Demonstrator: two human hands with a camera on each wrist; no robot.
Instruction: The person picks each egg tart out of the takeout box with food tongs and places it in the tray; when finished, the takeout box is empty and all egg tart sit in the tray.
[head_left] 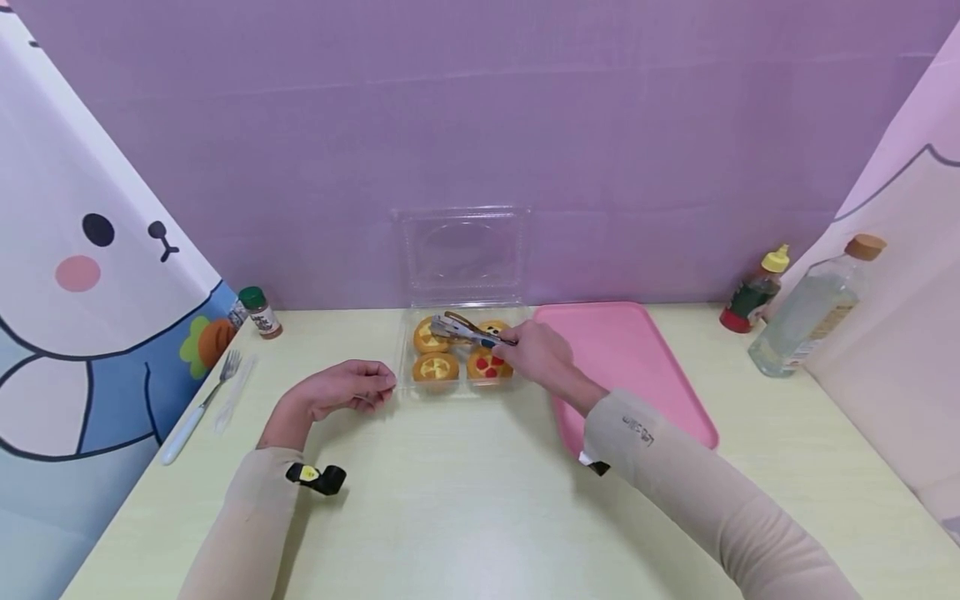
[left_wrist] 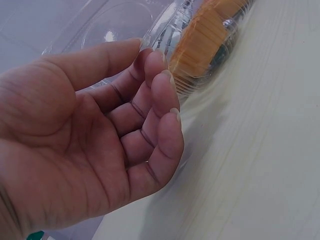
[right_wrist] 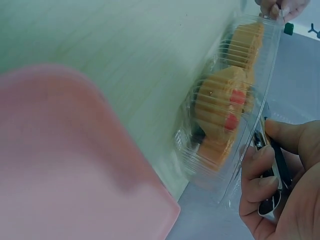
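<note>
A clear plastic clamshell container (head_left: 461, 390) stands with its lid (head_left: 468, 254) raised, holding several small round tarts. My left hand (head_left: 345, 387) pinches the container's near left corner between thumb and forefinger; the other fingers curl loosely in the left wrist view. My right hand (head_left: 536, 354) grips metal tongs (head_left: 468, 331), also visible in the right wrist view, whose tips lie over the back left tart (head_left: 430, 335). Whether they clasp it cannot be seen. In front lie a pale-topped tart (head_left: 435, 367) and a red-topped tart (head_left: 487, 364). The right hand partly covers the back right tart (head_left: 492, 326).
A pink tray (head_left: 622, 358) lies right of the container, under the right forearm. Farther right stand a yellow-capped sauce bottle (head_left: 752, 292) and a tall clear bottle (head_left: 810, 312). At left are a green-capped jar (head_left: 261, 313), a fork (head_left: 202, 408) and a clear plastic utensil (head_left: 236, 394).
</note>
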